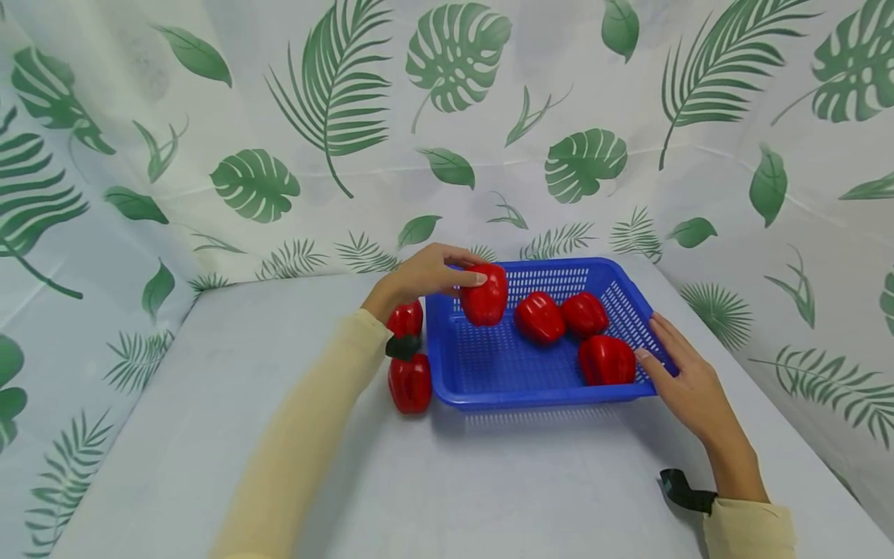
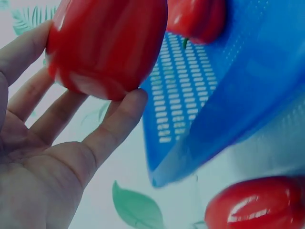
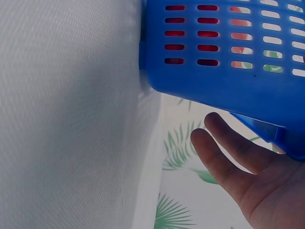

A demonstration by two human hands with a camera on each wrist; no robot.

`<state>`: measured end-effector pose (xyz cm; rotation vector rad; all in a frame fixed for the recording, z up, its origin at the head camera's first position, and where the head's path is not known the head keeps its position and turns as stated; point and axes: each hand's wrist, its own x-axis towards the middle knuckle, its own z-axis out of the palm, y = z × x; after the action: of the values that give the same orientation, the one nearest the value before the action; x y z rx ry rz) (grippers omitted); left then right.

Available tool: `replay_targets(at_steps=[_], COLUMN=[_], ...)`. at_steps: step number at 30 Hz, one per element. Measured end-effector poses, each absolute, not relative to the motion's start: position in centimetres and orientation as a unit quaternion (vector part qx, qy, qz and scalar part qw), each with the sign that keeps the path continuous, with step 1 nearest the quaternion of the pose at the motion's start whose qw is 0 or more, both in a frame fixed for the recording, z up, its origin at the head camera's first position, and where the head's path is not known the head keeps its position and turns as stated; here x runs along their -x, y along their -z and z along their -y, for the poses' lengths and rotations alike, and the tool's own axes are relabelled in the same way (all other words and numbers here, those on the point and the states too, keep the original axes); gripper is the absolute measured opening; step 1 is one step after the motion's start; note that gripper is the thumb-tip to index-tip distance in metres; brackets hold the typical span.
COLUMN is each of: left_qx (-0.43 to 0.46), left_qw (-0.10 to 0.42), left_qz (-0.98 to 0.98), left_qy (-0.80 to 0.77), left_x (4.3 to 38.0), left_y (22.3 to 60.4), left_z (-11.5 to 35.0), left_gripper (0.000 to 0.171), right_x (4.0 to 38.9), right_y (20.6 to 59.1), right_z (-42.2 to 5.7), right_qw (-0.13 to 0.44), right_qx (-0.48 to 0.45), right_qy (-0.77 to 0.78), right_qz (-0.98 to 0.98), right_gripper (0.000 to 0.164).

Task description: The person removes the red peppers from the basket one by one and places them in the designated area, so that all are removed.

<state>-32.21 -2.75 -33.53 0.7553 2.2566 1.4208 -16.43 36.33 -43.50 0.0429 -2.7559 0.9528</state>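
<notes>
My left hand [image 1: 429,276] holds a red bell pepper [image 1: 485,295] between thumb and fingers, over the left part of a blue plastic basket [image 1: 503,397]. Up close in the left wrist view, the fingertips grip the lower part of this pepper [image 2: 109,47]. Three more red bell peppers lie in the basket, one [image 1: 606,361] near its front right corner and another [image 1: 539,318] toward the middle. At the basket's right rim, my right hand [image 1: 687,388] has its thumb over the edge and its fingers along the outside. Two of those fingers [image 3: 224,162] stand apart from the slotted wall.
Two red bell peppers, one [image 1: 410,384] in front and one [image 1: 407,318] behind, lie on the white table [image 1: 209,404] just left of the basket. A leaf-patterned cloth [image 1: 517,116] hangs behind the table and along its sides. Dark straps circle both wrists.
</notes>
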Motion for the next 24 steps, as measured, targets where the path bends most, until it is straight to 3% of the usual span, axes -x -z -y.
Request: replay_targets(at_steps=[15,24], left_qx=[-0.225,-0.182], left_qw=[0.116,0.102], left_qz=[-0.818,-0.812], left_qy=[-0.516,-0.544], left_x=[32.8,33.0], left_y=[32.8,34.2], left_z=[9.0,13.0], left_gripper=[0.054,0.05], right_x=[16.6,16.5], right_y=[43.6,43.6], right_z=[-36.3,-36.2], right_qw=[0.108,0.113], right_qx=[-0.013,-0.012], right_qy=[-0.326,-0.331], right_qz=[0.939,0.937], right_gripper=[0.072,0.071])
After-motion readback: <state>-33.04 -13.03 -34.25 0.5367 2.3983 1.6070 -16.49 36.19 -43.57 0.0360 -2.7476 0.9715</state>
